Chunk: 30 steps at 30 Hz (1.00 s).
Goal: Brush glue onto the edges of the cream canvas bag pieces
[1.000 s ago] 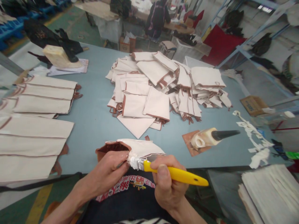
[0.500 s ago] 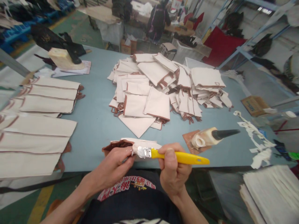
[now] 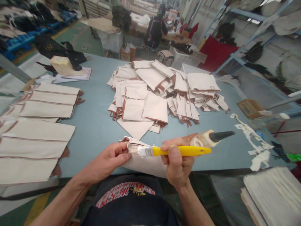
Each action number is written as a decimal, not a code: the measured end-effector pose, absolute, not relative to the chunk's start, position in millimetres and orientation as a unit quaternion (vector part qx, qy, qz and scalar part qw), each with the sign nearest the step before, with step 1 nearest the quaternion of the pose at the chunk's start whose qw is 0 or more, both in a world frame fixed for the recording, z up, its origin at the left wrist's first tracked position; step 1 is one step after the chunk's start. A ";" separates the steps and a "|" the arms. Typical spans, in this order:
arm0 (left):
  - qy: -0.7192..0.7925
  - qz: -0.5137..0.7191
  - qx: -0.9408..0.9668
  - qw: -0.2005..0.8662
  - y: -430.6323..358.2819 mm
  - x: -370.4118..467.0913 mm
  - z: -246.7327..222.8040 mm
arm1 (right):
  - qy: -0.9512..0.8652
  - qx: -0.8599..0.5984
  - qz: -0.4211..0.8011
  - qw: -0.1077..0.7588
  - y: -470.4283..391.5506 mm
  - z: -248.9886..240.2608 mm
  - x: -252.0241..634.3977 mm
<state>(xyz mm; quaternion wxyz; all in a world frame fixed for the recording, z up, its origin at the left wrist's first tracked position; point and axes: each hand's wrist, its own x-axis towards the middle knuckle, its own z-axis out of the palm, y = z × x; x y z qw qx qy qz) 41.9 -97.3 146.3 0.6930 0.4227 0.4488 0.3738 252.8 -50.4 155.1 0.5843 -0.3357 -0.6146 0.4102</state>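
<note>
My right hand (image 3: 178, 160) is closed round the yellow handle of a paintbrush (image 3: 191, 151), whose bristle end points left and carries white paste. The bristles meet the edge of a cream fabric piece with brown trim (image 3: 145, 164) at the table's front edge. My left hand (image 3: 111, 158) pinches that piece at its left end, thumb on the near side, beside the brush tip. Right of my right hand lies a cream-coloured container with a black handle (image 3: 204, 138), on a brown patch partly hidden by the hand.
A heap of cream fabric pieces (image 3: 154, 105) covers the middle of the blue table (image 3: 94, 128). More pieces lie in stacks (image 3: 35, 149) at the left. White scraps (image 3: 252, 141) and a cardboard box (image 3: 249, 108) are at the right. A person (image 3: 155, 31) sits beyond.
The fabric piece has turned, showing more of its pale face and less brown inside. My left hand has shifted slightly left, and my right hand with the brush slightly right. The view has tilted a little.
</note>
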 end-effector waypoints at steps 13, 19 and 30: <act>0.432 0.412 0.383 0.705 -110.3 41.4 133.2 | -0.697 -0.295 0.326 0.566 -48.2 144.6 251.2; 0.442 0.418 0.414 0.677 -108.3 42.7 137.0 | -0.720 -0.308 0.288 0.552 -40.3 139.4 247.2; 0.454 0.462 0.302 0.700 -103.9 46.5 143.4 | -0.750 -0.239 0.233 0.571 -36.7 151.4 248.7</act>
